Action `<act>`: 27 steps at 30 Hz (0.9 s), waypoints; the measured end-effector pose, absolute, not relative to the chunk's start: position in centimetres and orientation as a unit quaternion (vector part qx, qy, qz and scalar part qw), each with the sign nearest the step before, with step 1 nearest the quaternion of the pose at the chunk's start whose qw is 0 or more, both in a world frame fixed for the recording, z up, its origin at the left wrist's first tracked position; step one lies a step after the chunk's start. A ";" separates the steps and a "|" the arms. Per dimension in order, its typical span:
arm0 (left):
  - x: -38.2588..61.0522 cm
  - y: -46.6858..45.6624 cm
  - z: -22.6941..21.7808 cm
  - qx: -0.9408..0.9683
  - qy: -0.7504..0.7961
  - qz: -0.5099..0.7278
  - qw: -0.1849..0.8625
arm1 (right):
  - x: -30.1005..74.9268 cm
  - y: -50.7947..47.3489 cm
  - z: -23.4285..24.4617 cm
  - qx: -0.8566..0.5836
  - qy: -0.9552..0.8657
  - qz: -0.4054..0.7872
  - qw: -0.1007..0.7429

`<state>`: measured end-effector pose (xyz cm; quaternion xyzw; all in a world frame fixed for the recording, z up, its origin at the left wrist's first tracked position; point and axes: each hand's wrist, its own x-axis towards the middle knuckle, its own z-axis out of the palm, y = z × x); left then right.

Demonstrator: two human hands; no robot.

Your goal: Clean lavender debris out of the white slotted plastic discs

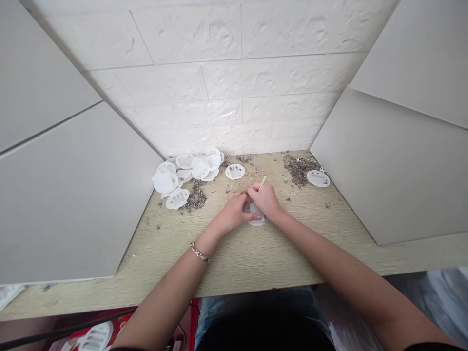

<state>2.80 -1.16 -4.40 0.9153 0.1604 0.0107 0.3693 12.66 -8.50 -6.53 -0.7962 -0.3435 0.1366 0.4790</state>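
Observation:
My left hand (232,213) presses its fingers on a round white plastic disc (256,221), holding it flat on the wooden desk (234,258). My right hand (265,200) sits just beside and above that disc, pinching a thin wooden stick (263,183) whose lower end is hidden by my fingers. Much of the disc is covered by both hands. A beaded chain bracelet (200,252) circles my left wrist. A slotted white disc (234,171) lies just beyond my hands.
A heap of similar white discs (183,178) lies at back left, with another disc (318,178) at back right. Grey-brown crumbled material (299,169) is scattered along the back. White brick-pattern wall and grey side panels (398,165) enclose the desk. A red-and-white package (95,336) sits below the front edge.

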 end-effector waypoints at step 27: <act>2.4 -1.0 -4.1 0.916 0.150 -0.029 0.372 | 12.6 -9.6 -5.6 -0.733 -0.237 0.150 0.620</act>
